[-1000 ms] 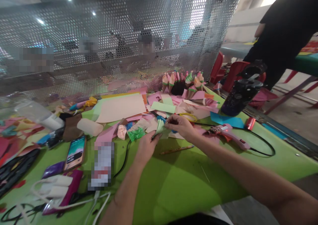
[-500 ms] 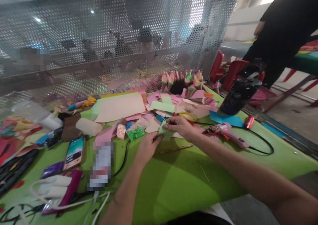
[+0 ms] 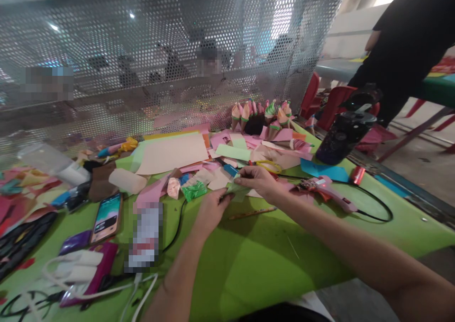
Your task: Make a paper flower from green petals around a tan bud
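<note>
A small piece of pale green paper (image 3: 236,188) is held between my two hands above the green table. My left hand (image 3: 211,208) pinches its lower left edge. My right hand (image 3: 259,182) grips the upper right side between thumb and fingers. Part of the paper is hidden behind the fingers. Just below my hands a patterned pencil (image 3: 253,213) lies on the table. Behind them are yellow-handled scissors (image 3: 268,165) and coloured paper scraps. A crumpled green piece (image 3: 194,191) lies left of my left hand.
A pink glue gun (image 3: 336,194) with a black cord lies to the right, near a dark bottle (image 3: 344,135). Small paper ice-cream cones (image 3: 245,113) stand at the back by a perforated metal screen (image 3: 159,66). Phones (image 3: 106,218) and white cables are left. A person in black (image 3: 408,42) stands beyond.
The green paper has tilted and looks flatter between my fingers. Both hands have stayed in nearly the same place, still holding it.
</note>
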{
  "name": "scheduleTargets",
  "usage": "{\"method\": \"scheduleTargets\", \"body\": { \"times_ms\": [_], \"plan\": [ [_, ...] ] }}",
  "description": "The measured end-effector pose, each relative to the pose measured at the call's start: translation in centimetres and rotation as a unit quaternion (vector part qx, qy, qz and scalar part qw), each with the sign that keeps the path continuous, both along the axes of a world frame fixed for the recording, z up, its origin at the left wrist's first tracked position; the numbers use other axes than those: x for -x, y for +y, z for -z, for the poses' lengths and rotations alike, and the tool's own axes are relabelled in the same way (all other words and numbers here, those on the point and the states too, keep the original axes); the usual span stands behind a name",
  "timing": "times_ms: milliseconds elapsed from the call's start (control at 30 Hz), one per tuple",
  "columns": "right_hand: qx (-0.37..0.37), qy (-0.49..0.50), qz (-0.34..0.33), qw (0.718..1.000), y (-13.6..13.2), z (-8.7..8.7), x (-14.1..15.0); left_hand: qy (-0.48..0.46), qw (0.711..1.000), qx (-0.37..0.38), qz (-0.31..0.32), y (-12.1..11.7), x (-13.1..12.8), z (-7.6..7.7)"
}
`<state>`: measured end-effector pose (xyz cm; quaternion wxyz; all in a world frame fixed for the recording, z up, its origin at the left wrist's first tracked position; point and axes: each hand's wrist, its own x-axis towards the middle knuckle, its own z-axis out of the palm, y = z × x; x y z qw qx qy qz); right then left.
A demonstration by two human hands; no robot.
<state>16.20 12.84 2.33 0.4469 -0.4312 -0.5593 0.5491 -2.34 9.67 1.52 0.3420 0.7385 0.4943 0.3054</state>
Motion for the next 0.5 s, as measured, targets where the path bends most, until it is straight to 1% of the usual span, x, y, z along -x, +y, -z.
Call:
{"method": "scheduleTargets", "body": {
  "times_ms": [233,367,500],
  "plan": [
    [0.006,0.013,-0.004,1.0,-0.09,-0.13,0.09,-0.003,1.0,-0.002,-0.004,0.11,0.17,0.35],
    [0.015,0.028,-0.017,0.999,-0.15,-0.36,-0.07,-0.027,1.0,0.007,-0.007,0.22,0.18,0.41],
    [0.008,0.043,-0.035,0.998,0.0,-0.28,-0.29,-0.07,0.997,0.014,-0.014,0.36,0.2,0.11]
  ]
}}
